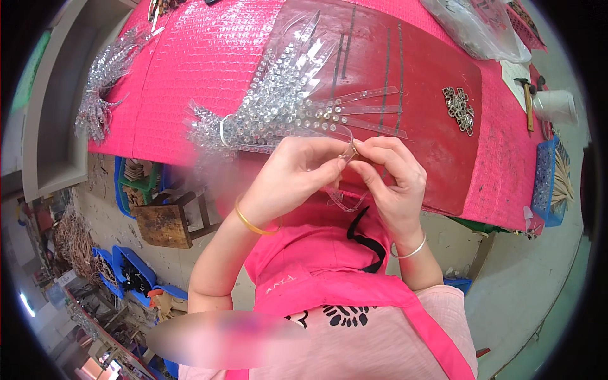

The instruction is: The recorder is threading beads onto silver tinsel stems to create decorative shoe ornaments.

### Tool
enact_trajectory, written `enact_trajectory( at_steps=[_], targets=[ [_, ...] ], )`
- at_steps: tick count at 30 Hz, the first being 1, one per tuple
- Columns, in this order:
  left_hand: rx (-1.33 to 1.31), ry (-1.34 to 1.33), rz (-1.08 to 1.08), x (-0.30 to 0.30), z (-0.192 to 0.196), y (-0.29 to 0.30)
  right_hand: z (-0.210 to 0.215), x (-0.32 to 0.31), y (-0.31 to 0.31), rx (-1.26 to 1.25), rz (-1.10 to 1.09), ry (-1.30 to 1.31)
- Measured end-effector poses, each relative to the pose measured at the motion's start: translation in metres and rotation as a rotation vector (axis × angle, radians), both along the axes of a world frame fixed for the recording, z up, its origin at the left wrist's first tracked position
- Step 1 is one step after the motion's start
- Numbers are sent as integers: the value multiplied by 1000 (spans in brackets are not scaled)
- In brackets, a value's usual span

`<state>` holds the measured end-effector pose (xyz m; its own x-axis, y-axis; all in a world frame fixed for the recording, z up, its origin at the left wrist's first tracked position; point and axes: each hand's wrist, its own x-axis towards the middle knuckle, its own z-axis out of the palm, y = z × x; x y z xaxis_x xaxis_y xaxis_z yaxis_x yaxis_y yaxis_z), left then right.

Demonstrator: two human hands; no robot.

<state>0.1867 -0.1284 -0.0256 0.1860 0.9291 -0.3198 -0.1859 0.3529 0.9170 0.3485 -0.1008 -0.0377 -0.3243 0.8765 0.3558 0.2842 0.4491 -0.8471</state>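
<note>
Frame centre: your left hand (297,174) and right hand (389,174) both pinch clear strip (345,201), fingertips meeting. Step judged: fitting small clasp onto strip end. Next calls for fine alignment. Strip bundle (272,107) above on table (209,57); metal clasps (459,109) upper right.

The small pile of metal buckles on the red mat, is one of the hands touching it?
No, the metal buckles lie apart on the red mat, while both hands pinch a clear plastic strip.

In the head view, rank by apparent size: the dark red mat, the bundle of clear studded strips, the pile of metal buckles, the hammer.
1. Dark red mat
2. Bundle of clear studded strips
3. Pile of metal buckles and hammer: look alike, unranked.
</note>
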Motion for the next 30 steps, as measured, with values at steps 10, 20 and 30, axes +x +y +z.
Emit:
enact_trajectory(
  at_steps=[10,20,30],
  targets=[
    [83,122,43,5,-4,-5,5,-1,-4,-407,14,235],
    [-33,-94,-29,-2,3,-6,-6,5,3,-730,86,532],
    [552,674,198,16,23,-17,-3,3,-3,-57,1,48]
  ],
)
